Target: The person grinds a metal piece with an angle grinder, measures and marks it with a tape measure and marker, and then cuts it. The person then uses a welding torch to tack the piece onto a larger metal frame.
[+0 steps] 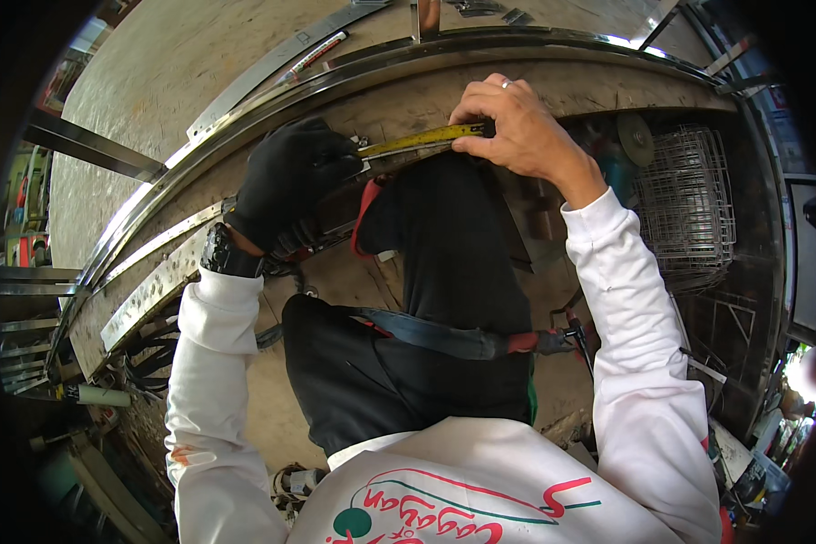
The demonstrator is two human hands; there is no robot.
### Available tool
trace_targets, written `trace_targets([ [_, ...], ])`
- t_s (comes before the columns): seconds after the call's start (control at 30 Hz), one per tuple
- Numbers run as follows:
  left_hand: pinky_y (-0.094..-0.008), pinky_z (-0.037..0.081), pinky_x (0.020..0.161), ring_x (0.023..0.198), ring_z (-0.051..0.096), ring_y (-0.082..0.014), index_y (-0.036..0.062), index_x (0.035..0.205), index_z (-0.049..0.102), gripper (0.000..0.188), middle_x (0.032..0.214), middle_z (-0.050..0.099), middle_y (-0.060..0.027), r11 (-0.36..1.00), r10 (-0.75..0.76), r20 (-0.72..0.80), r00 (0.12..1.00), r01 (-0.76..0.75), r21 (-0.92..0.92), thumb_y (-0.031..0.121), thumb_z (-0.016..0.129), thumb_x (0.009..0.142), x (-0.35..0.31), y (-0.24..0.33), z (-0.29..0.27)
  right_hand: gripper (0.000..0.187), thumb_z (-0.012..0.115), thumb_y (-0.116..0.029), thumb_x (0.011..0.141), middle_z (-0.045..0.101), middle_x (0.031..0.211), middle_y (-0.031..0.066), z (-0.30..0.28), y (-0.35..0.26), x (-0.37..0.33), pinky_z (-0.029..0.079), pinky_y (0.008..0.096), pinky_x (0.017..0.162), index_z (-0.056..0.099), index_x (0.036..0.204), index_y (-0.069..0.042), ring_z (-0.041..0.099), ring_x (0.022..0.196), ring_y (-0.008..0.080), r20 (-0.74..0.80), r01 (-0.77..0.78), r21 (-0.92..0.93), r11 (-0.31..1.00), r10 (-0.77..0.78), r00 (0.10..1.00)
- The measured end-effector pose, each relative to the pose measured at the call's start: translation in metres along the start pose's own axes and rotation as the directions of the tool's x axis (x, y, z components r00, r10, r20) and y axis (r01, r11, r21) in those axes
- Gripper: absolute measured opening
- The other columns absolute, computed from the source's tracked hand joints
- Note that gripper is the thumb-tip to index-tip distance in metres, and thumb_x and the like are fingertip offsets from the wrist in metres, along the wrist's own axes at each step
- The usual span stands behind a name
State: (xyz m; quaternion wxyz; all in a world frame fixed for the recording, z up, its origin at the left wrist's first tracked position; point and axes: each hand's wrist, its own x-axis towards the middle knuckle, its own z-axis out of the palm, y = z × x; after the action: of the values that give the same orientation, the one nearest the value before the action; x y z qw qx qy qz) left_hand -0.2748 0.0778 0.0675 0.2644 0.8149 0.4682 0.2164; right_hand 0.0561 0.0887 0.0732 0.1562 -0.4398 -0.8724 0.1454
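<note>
A yellow tape measure (410, 142) stretches between my two hands, over the near edge of the workbench. My left hand (292, 177), in a black glove, is closed around the tape's left end; the glove hides the exact grip. My bare right hand (515, 131) pinches the other end between thumb and fingers, near a dark part mostly covered by the fingers. A thin light edge runs just below the tape; I cannot tell whether it is a separate strip. Under the tape are my knees in black trousers (453, 236).
A long shiny metal frame (354, 80) curves across the workbench (127, 109). Beyond it lie a marker (315, 56) and a flat metal strip (263, 77). A perforated metal strip (150, 295) is at left. Wire baskets (689, 204) and a grinding disc (636, 139) sit at right.
</note>
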Motion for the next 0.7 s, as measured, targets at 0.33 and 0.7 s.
trace_targets([
  [0.33,-0.0483,0.051,0.076,0.088,0.067,-0.0353,0.0133,0.085,0.077,0.015,0.089,0.07,-0.0087,0.986,0.148,-0.113,0.983,-0.137,0.096,0.028,0.078,0.082,-0.01,-0.005,-0.018,0.021,0.071,-0.016,0.096,0.077,0.107,0.0176,0.003,-0.071,0.12,0.058,0.042,0.09,0.078,0.109,0.0,0.074,0.097,0.0359,-0.405,0.212,0.467,0.858,-0.006,0.914],
  [0.7,-0.0406,0.049,0.11,0.127,0.066,-0.0303,-0.0016,0.139,0.063,0.049,0.132,0.072,-0.0189,0.967,-0.058,0.083,0.995,0.076,-0.243,0.019,0.076,0.096,-0.007,-0.054,0.014,0.024,0.085,-0.022,0.077,0.08,0.105,0.0211,0.12,-0.043,0.286,0.056,0.0507,0.104,0.085,0.097,-0.009,0.076,0.103,0.0385,0.129,-0.173,0.038,0.984,0.166,0.978],
])
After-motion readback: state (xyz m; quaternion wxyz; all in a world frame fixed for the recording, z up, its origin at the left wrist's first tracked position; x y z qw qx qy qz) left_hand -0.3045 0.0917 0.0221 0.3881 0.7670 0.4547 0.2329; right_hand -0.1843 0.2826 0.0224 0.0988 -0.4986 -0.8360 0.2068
